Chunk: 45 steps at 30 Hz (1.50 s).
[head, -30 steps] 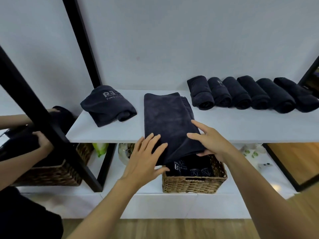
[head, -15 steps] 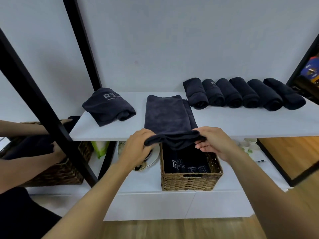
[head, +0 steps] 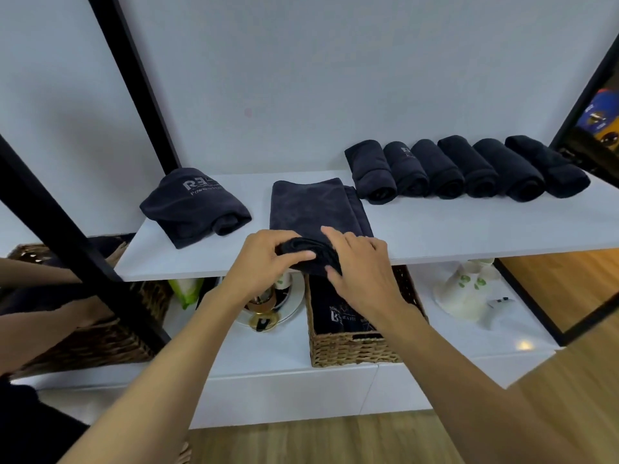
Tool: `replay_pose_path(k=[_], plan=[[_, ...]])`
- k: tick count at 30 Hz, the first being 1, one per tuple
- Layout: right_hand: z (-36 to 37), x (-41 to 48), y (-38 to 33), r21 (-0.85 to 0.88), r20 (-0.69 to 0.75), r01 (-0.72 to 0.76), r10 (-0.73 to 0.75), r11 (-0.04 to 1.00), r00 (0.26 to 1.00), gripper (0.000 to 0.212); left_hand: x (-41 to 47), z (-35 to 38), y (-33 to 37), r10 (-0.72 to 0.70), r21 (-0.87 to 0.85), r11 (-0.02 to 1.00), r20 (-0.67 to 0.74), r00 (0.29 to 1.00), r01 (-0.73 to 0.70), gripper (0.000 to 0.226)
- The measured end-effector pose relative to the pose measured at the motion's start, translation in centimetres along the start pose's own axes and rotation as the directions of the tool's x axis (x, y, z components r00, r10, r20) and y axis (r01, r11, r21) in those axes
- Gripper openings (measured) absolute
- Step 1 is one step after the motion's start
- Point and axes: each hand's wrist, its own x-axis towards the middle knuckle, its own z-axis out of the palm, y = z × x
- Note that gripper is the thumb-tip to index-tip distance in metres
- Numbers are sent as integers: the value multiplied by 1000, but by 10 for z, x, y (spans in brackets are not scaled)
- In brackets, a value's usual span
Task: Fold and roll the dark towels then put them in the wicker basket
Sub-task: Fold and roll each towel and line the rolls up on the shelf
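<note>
At the shelf's [head: 435,229] near edge, left hand [head: 264,262] and right hand [head: 360,266] now grip the folded towel's [head: 311,205] hanging end, turned up since a second ago — rolling begun; wicker basket [head: 348,349] waits below

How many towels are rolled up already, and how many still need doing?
Six rolled towels sit in a row on the shelf, and some dark ones already lie in the wicker basket. The left hand and right hand are rolling the flat towel. The loosely folded logo towel waits.
</note>
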Motion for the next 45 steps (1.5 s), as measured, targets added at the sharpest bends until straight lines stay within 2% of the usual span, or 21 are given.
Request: replay_pose_path(k=[2, 5, 7, 11, 13, 15, 19, 21, 22, 24, 26, 27, 30, 31, 32, 34, 36, 38, 40, 42, 45], plan=[[-8, 1, 10, 26, 1, 26, -26, 999, 1000, 34, 0, -8, -6, -36, -23, 999, 13, 999, 36, 13], [-23, -7, 29, 233, 98, 40, -64, 972, 993, 19, -2, -17, -13, -110, -88, 989, 66, 992, 116, 27], [-29, -10, 39, 367, 153, 5, -66, 930, 986, 18, -3, -18, -15, -173, -168, 968, 101, 980, 188, 18], [-32, -2, 53, 555, 246, -198, 68, 808, 967, 25, -5, -15, -17, -251, -300, 915, 102, 963, 270, 16], [-31, 7, 56, 577, 291, -265, 109, 772, 951, 26, -2, -13, -22, -322, -346, 884, 34, 946, 314, 13], [-26, 18, 60, 523, 315, -284, 127, 804, 940, 29, 0, -9, -28, -378, -330, 878, -37, 925, 346, 12], [-13, 27, 62, 416, 294, -230, 109, 880, 950, 35, 2, 2, -33, -377, -145, 924, -194, 906, 353, 19], [-9, 25, 61, 336, 160, -89, 36, 938, 986, 32, 0, 6, -32, -291, -9, 954, -243, 925, 298, 18], [-7, 23, 60, 243, 57, 29, -44, 970, 997, 29, 0, 7, -32, -238, 48, 965, -250, 939, 258, 19], [-2, 16, 60, 13, -106, 273, -270, 962, 957, 26, 0, 8, -33, -174, 126, 970, -245, 954, 210, 25], [3, 9, 63, -113, -106, 423, -435, 899, 894, 17, 2, 7, -33, -162, 185, 961, -232, 959, 207, 20], [5, 6, 64, -130, -69, 449, -460, 884, 885, 18, 3, 6, -33, -156, 216, 955, -224, 962, 205, 16], [10, -1, 67, -207, 76, 418, -411, 885, 908, 48, 2, 3, -35, -97, 280, 950, -157, 983, 139, 12], [12, 0, 66, -230, 106, 410, -396, 883, 912, 50, -1, 2, -35, -76, 291, 951, -101, 992, 103, 14], [13, 1, 65, -238, 121, 400, -381, 885, 917, 50, -5, 1, -36, -65, 330, 941, -22, 998, 69, 27], [10, 6, 63, -213, 121, 393, -375, 895, 919, 47, -11, -2, -41, -47, 564, 826, 106, 993, -21, 59], [4, 13, 64, -154, 122, 376, -360, 914, 925, 40, -10, -4, -46, 42, 716, 689, 120, 992, -116, 62], [-4, 22, 64, -49, 140, 317, -308, 947, 941, 31, -1, -11, -45, 97, 672, 729, 86, 992, -130, 42], [-12, 35, 66, 106, 218, 217, -235, 970, 947, 24, 10, -18, -40, 20, 484, 874, 68, 997, -50, 25], [-20, 49, 67, 237, 339, 98, -177, 966, 924, 24, 19, -25, -36, -88, 239, 969, 90, 992, 65, 14], [-24, 66, 71, 397, 419, -103, -81, 912, 905, 20, 31, -30, -41, -221, -5, 975, 50, 974, 221, 10]])
